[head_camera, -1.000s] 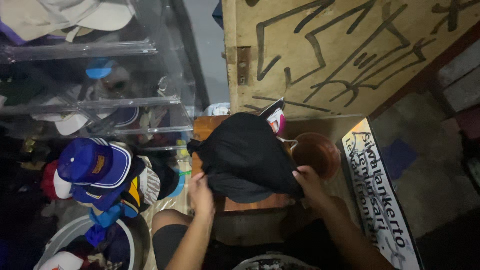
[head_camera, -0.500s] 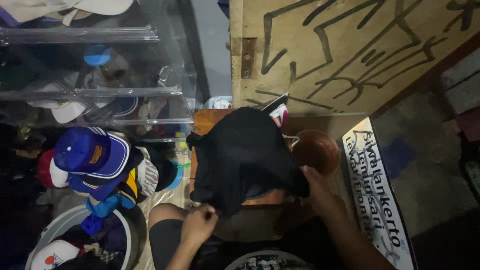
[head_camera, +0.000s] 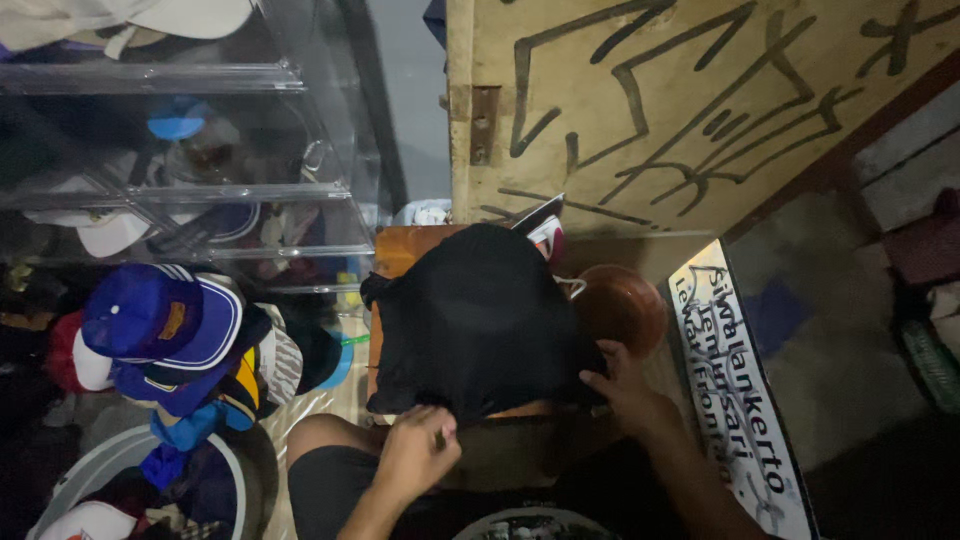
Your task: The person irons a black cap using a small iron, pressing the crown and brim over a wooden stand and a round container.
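A black cloth [head_camera: 480,320] lies spread over a small wooden tabletop [head_camera: 395,250], covering most of it. The left hand [head_camera: 418,450] sits at the cloth's near edge, at about seven o'clock from its middle, fingers curled in and pinching the hem between thumb and fingertips. The right hand [head_camera: 618,385] is at about four o'clock from the cloth's middle, fingers loosely bent and laid on the cloth's right corner; in the dim light it looks to be gripping the edge, though the fold under the fingers is hard to make out.

Just beside the right hand, at its twelve o'clock, stands a round brown bowl [head_camera: 622,308], touching or nearly touching the cloth. A long white sign with dark lettering [head_camera: 745,400] lies on the floor at three o'clock from the cloth. At nine o'clock a pile of caps [head_camera: 165,330], mostly blue and white, rests by clear plastic shelves [head_camera: 200,190] that hold more caps. A wooden board painted with black lines [head_camera: 700,100] leans at twelve o'clock.
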